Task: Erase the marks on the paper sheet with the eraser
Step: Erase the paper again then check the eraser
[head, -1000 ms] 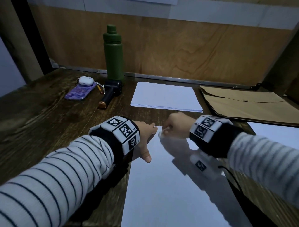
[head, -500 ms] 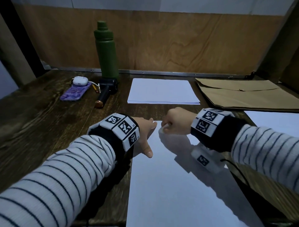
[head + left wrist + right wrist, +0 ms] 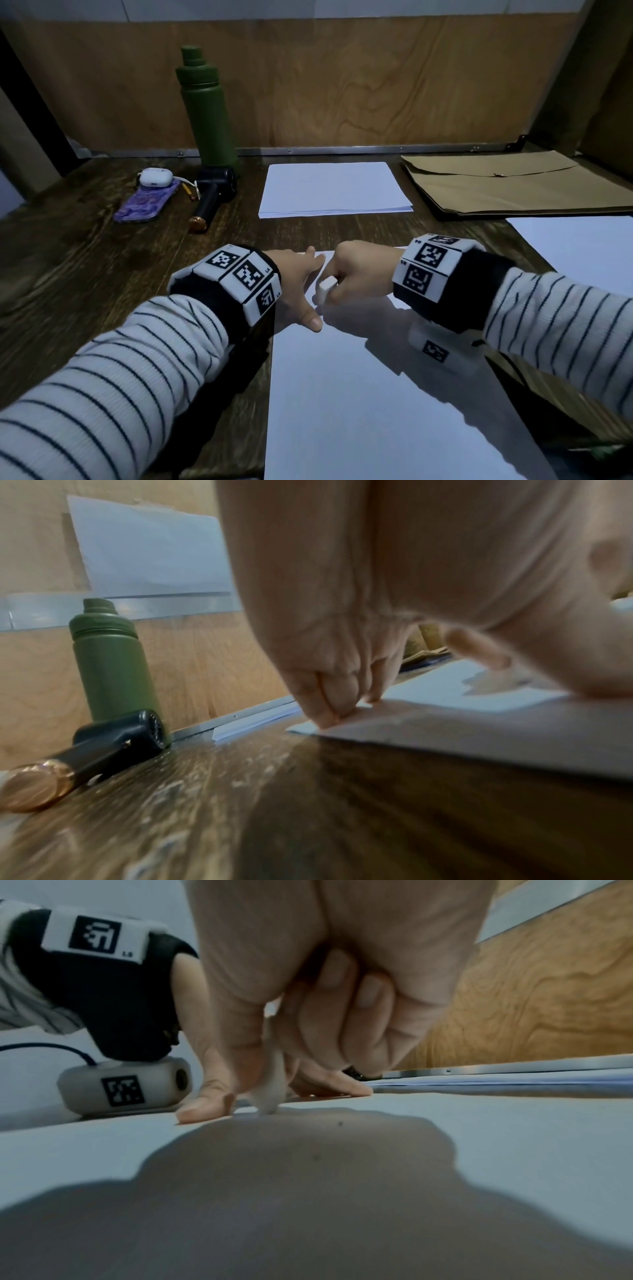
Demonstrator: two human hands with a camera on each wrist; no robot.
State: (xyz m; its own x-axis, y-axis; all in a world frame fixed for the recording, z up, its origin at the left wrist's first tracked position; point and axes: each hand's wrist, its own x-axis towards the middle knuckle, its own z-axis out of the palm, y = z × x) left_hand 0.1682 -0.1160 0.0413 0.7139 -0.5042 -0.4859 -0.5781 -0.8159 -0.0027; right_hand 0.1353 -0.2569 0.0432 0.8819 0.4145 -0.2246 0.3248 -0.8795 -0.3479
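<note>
A white paper sheet (image 3: 359,404) lies on the dark wooden desk in front of me. My left hand (image 3: 301,284) rests flat on its top left corner, fingers straight and thumb spread, holding it down (image 3: 329,718). My right hand (image 3: 356,270) is curled in a fist just right of the left, pinching a small white eraser (image 3: 323,289) between thumb and fingers. In the right wrist view the eraser (image 3: 272,1088) stands tip-down and touches the paper (image 3: 445,1123). A few dark specks lie on the sheet near the tip. No marks show in the head view.
A stack of white paper (image 3: 334,190) lies further back, a brown envelope (image 3: 513,185) to its right, another sheet (image 3: 582,250) at the right edge. A green bottle (image 3: 209,113), a black handheld device (image 3: 214,195), a purple phone (image 3: 147,205) and an earbud case (image 3: 156,178) sit back left.
My right hand has slid toward me and slightly left along the sheet's top, so the eraser now shows beside my left thumb. The left hand stays in place.
</note>
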